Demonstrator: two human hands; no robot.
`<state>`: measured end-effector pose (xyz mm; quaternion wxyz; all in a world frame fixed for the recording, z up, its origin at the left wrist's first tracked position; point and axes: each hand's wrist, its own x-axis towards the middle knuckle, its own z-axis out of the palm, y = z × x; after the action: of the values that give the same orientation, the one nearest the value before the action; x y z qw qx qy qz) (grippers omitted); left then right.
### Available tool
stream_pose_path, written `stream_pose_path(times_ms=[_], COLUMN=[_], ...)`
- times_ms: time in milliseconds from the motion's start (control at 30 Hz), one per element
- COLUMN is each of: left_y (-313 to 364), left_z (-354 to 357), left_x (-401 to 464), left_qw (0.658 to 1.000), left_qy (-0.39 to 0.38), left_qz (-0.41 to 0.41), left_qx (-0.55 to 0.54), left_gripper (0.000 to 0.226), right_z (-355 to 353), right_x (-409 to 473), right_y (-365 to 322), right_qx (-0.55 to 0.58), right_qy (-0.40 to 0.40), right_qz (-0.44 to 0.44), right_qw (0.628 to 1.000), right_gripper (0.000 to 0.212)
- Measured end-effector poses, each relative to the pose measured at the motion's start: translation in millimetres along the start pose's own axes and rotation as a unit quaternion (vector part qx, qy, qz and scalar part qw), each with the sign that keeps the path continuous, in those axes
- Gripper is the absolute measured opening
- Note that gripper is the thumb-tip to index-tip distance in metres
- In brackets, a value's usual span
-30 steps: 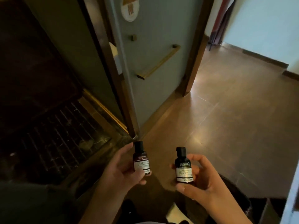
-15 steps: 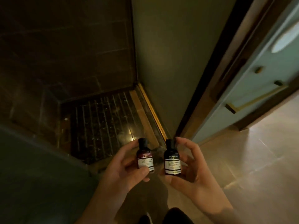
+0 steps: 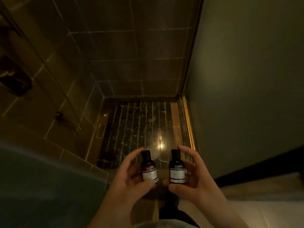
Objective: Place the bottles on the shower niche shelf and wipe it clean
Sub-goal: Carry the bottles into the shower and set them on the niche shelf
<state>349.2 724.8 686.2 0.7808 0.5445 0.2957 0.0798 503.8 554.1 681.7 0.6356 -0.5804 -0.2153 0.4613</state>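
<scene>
Head view, dim warm light. Nearest: both hands raised side by side, each with one small dark bottle held upright, the two bottles near each other but apart. Left hand (image 3: 131,176) curls around the reddish-brown bottle (image 3: 148,168), thumb under its base, fingers arched behind the black cap. Right hand (image 3: 194,181) cups the darker bottle (image 3: 176,168) the same way, thumb below, index finger arched past the cap. Each bottle carries a white label with dark print; the left one has a red band above it. Lettering too blurred to read.

Below the hands, a dark trouser leg (image 3: 171,209) and a strip of pale floor (image 3: 263,193) at right. A plain grey-green wall (image 3: 246,79) fills the right side; a blurred dark panel (image 3: 41,186) fills the lower left.

Beyond the bottles, the shower floor (image 3: 139,129): dark veined stone with pale grooves and a bright light reflection. Brass-coloured threshold strip (image 3: 188,122) along its right edge. Farther back, brown tiled walls (image 3: 131,46). A dark fitting (image 3: 14,76) on the left wall, shape unclear.
</scene>
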Motion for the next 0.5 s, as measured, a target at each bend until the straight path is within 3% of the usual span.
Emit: stream_pose_path(times_ms=[100, 200, 333, 500], left_y=[25, 38, 61, 99], left_z=[7, 13, 13, -6], left_x=[50, 93, 146, 221], left_qw=[0.999, 0.999, 0.997, 0.988], left_qy=[0.011, 0.032, 0.034, -0.007], left_qz=[-0.032, -0.039, -0.021, 0.01], left_qx=[-0.005, -0.014, -0.068, -0.153], left_gripper=[0.059, 0.035, 0.052, 0.056], right_z=[-32, -57, -73, -87], right_x=[49, 90, 148, 230], right_y=[-23, -41, -67, -84], right_qx=[0.011, -0.011, -0.051, -0.031], right_qy=[-0.032, -0.015, 0.005, 0.007], right_qz=[-0.002, -0.005, -0.028, -0.002], right_qw=[0.999, 1.0, 0.998, 1.0], right_gripper=[0.09, 0.079, 0.076, 0.071])
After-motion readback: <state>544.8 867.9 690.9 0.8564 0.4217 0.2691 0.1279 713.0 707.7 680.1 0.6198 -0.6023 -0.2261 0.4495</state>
